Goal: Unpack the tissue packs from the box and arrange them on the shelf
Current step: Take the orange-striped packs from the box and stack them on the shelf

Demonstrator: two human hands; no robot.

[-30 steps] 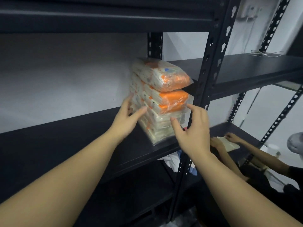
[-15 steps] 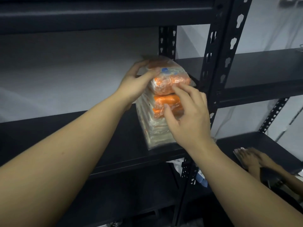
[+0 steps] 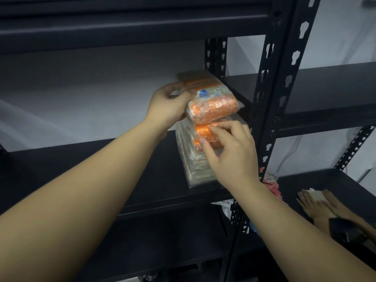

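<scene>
A stack of clear-wrapped tissue packs with orange ends stands at the right end of the black shelf (image 3: pixel 101 171), beside the upright post. My left hand (image 3: pixel 169 105) grips the left side of the top pack (image 3: pixel 213 105), which lies tilted on the stack. My right hand (image 3: pixel 232 153) rests with spread fingers on the front of the orange pack below (image 3: pixel 203 132). The lowest packs (image 3: pixel 196 171) are pale and partly hidden by my right hand. No box is in view.
A black slotted upright post (image 3: pixel 270 102) stands just right of the stack. Another shelf board runs overhead (image 3: pixel 132 23). At lower right, another person's hands (image 3: pixel 317 204) rest on a neighbouring shelf with a white item. Red and white items lie below the post.
Both hands rose from the stack's lower sides. The left hand has taken hold of the top pack and squared it; the right hand slid down onto the pack beneath.
</scene>
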